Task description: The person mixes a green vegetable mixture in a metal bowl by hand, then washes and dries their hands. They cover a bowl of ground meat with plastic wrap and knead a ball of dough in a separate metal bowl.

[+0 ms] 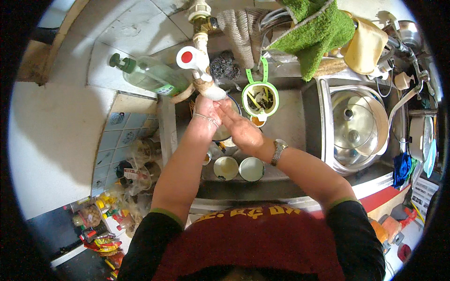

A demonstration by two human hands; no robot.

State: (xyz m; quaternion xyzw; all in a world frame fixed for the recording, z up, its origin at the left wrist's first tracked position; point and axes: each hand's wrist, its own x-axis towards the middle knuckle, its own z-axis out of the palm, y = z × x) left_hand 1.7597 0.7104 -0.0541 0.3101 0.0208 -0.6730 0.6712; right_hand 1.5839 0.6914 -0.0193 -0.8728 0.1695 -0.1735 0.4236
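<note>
Both hands meet wet beneath the spout of a tap (211, 89) with a red-dotted white lever. My left hand (207, 108), with a thin bracelet at the wrist, is directly under the spout, which hides part of its fingers. My right hand (244, 131) lays its extended fingers against the left palm; a metal wristwatch (278, 151) is on that wrist. No object shows in either hand. Below them, a blue-rimmed basin (237, 104) is partly covered by the hands. A green-rimmed strainer (277, 100) holding food scraps sits to the right.
Two cups (226, 168) (251, 169) stand near the sink's front wall (253, 191). At left is a green pump bottle (151, 75). A dark scouring pad (224, 66), a grey cloth (239, 35) and a green towel (309, 38) are behind. The right basin holds a glass lid (358, 119).
</note>
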